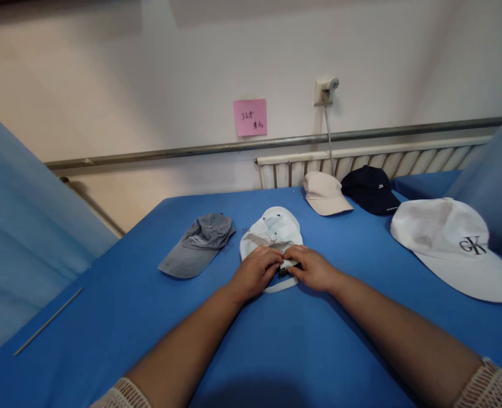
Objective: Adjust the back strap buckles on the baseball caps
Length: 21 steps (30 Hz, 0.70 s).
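Observation:
A pale, near-white baseball cap [271, 226] lies in the middle of the blue-covered table [251, 345], its strap side toward me. My left hand [258, 271] grips the near edge of this cap with bent fingers. From the other side my right hand [312, 267] has its thumb and fingers closed on the same edge, close to my left fingertips. A small dark piece [283, 271] shows between the hands; its kind is unclear. The cap's light strap [281, 285] curves loose below the fingers.
A grey cap [199, 243] lies to the left. Beige [325, 192] and navy caps [370, 188] sit at the back right, with a large white cap [450, 238] nearer. A thin stick [49, 321] rests at left. Behind are a radiator [378, 158] and metal rail [199, 150]; blue curtains [16, 226] flank the table.

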{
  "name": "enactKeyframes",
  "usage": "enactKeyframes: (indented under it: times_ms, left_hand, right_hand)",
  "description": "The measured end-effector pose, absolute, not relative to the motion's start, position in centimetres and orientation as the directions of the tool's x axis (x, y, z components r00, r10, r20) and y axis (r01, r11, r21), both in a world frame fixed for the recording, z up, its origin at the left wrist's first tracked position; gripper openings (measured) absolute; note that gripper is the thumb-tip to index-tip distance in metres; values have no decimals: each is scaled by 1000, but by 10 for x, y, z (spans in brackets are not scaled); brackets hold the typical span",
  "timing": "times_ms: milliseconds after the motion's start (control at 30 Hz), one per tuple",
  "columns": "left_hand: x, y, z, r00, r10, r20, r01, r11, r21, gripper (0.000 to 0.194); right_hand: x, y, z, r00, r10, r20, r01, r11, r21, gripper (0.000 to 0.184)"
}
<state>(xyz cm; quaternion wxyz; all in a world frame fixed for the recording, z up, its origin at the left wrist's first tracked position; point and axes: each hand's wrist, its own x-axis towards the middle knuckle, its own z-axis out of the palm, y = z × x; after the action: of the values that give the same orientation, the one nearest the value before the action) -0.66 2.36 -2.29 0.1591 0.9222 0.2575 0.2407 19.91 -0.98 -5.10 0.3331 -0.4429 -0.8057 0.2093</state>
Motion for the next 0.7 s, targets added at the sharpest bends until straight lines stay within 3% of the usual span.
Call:
enactKeyframes:
  times_ms: [200,700]
  left_hand:
    - [-7,22,-20,731,598,328,440,-781,443,17]
    - [-8,19,-14,767,563,307,402,-795,454,37]
  right_hand:
    - [197,-11,-52,-344,868,359,589,497,-638,20]
    - [199,-7,-57,-335,883,330,583,469,-664,18]
